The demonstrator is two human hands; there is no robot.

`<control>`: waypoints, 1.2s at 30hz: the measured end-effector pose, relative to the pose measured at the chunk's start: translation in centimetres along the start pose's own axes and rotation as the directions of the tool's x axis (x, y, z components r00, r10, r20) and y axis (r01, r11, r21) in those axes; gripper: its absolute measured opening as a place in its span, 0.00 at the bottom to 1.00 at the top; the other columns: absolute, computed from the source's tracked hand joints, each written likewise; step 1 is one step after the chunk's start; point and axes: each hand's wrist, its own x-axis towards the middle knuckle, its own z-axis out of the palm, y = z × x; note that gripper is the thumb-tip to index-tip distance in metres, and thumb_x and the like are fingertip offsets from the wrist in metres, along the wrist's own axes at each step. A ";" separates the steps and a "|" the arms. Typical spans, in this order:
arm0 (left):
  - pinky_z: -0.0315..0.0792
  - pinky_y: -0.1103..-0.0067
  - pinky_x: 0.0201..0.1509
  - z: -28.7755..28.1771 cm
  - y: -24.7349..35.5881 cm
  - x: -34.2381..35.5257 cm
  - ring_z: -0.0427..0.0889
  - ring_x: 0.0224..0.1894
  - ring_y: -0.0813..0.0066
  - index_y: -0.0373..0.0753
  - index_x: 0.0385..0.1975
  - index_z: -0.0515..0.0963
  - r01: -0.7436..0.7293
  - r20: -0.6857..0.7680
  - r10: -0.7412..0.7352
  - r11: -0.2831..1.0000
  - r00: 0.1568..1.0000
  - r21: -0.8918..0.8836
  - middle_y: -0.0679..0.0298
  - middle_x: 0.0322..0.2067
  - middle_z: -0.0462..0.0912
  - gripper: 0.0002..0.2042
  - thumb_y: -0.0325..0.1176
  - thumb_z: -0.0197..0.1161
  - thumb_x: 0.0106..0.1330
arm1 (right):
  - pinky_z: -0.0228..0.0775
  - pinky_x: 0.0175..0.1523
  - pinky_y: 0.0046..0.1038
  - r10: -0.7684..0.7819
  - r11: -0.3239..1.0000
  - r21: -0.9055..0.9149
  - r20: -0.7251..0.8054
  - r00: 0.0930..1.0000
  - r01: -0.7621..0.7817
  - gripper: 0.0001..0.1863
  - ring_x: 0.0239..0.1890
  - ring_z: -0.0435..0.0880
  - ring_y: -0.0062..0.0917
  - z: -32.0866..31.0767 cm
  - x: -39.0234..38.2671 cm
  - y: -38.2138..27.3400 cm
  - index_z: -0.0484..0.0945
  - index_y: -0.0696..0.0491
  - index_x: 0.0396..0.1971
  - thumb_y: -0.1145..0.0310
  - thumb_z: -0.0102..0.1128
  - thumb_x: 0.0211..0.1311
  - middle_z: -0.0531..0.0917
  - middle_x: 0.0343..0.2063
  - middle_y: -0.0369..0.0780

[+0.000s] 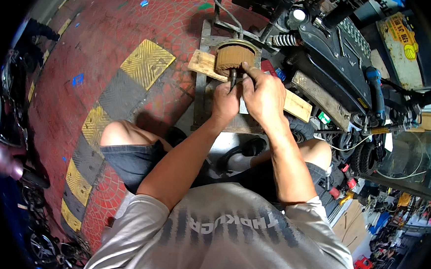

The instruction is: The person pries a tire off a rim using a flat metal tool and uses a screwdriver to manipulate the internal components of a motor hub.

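Observation:
A round brown ribbed part, which looks like a motor stator (pixel 228 60), rests on a low wooden stand (pixel 201 106) in front of me. A dark rod (pixel 233 77) sticks out of its near side. My left hand (pixel 226 103) is closed around the near end of that rod. Close beside it, my right hand (pixel 266 95) has its index finger against the near right edge of the stator, with the other fingers curled. Whether anything small sits in the right fingers is hidden. A grey cable (pixel 229 9) runs from the stator's far side.
Wooden boards (pixel 202 63) (pixel 297 106) lie left and right of the stator. On the right are a vehicle frame with a coil spring (pixel 285 40), a blue power tool (pixel 375 87) and a loose tyre (pixel 364 158). A yellow and black ramp strip (pixel 124 92) crosses the red floor at left.

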 end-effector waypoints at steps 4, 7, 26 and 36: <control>0.72 0.66 0.35 -0.3 -0.6 0.2 0.74 0.27 0.73 0.27 0.32 0.82 0.039 0.023 -0.039 0.999 0.999 -0.028 0.58 0.21 0.82 0.19 0.40 0.61 0.76 | 0.82 0.52 0.45 0.009 0.999 -0.045 -0.014 1.000 -0.010 0.18 0.42 0.90 0.51 -0.2 2.4 -0.9 0.90 0.48 0.54 0.64 0.61 0.68 0.89 0.37 0.54; 0.75 0.68 0.40 -0.7 0.5 0.3 0.80 0.31 0.72 0.28 0.37 0.85 0.106 0.078 -0.107 0.994 0.991 0.028 0.59 0.27 0.87 0.19 0.42 0.61 0.76 | 0.82 0.54 0.45 0.049 0.997 -0.064 0.008 0.999 -0.049 0.18 0.44 0.90 0.50 0.0 3.0 -0.7 0.90 0.48 0.54 0.63 0.62 0.67 0.89 0.39 0.54; 0.76 0.64 0.44 -0.5 1.7 0.0 0.85 0.37 0.66 0.29 0.43 0.85 0.083 0.011 -0.085 0.992 0.996 0.090 0.49 0.35 0.90 0.19 0.44 0.59 0.75 | 0.82 0.46 0.50 -0.043 0.991 -0.131 -0.063 0.997 0.034 0.17 0.37 0.91 0.50 0.8 4.0 -2.0 0.91 0.44 0.51 0.62 0.63 0.65 0.89 0.31 0.54; 0.76 0.58 0.46 -0.1 0.3 0.1 0.86 0.40 0.40 0.28 0.41 0.84 0.039 0.008 -0.040 0.994 0.999 0.100 0.37 0.37 0.87 0.22 0.46 0.59 0.74 | 0.82 0.52 0.45 0.044 0.984 -0.172 0.010 0.999 -0.042 0.18 0.43 0.90 0.49 0.2 3.9 -2.4 0.90 0.45 0.54 0.62 0.64 0.67 0.89 0.36 0.53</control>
